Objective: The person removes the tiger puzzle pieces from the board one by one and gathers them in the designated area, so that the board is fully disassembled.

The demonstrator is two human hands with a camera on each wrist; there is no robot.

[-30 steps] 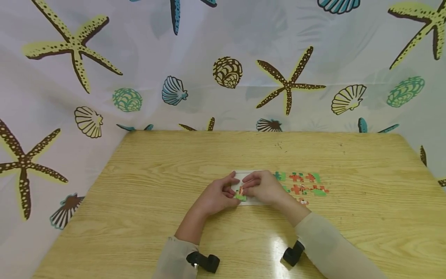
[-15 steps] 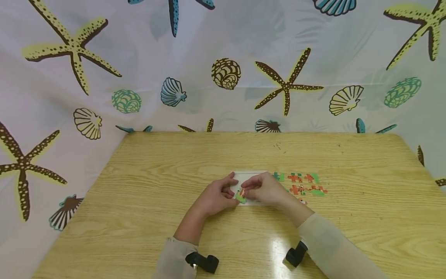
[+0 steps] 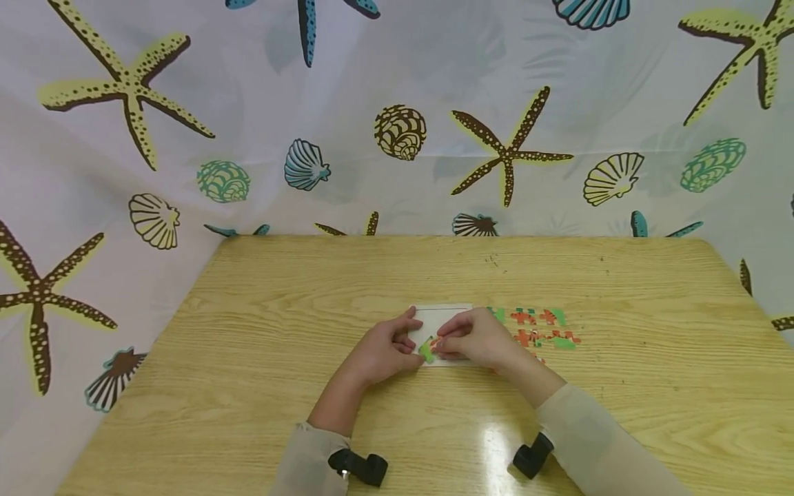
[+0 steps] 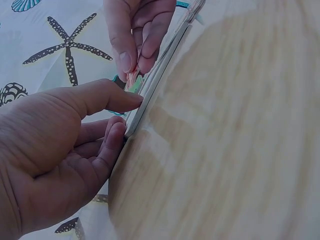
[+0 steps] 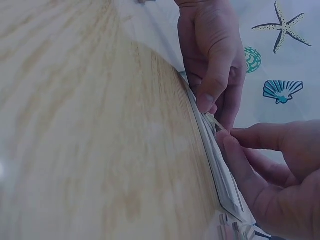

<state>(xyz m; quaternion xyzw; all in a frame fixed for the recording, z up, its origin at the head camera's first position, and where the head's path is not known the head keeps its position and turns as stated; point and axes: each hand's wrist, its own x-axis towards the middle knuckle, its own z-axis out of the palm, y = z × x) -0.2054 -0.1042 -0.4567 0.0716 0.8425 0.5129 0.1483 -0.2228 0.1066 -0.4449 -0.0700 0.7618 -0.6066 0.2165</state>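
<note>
A white puzzle board (image 3: pixel 437 315) lies flat on the wooden table in the head view. My left hand (image 3: pixel 383 351) grips its left edge, thumb at the near corner and fingers spread along the side. Over the board's left part, my right hand (image 3: pixel 480 339) pinches a green and orange jigsaw piece (image 3: pixel 426 350) between thumb and fingertips. This piece is tilted, its green end towards the left thumb. In the left wrist view the jigsaw piece (image 4: pixel 134 84) shows just above the board's edge, partly hidden by fingers.
Several loose jigsaw pieces (image 3: pixel 524 317), orange and green, lie in rough rows right of the board, some hidden behind the right hand and forearm. A curtain (image 3: pixel 347 124) printed with shells and starfish hangs behind the table (image 3: pixel 298 296).
The jigsaw piece has turned from nearly upright to tilted in the right fingers. My right hand has shifted slightly right, while the left stays at the board's edge.
</note>
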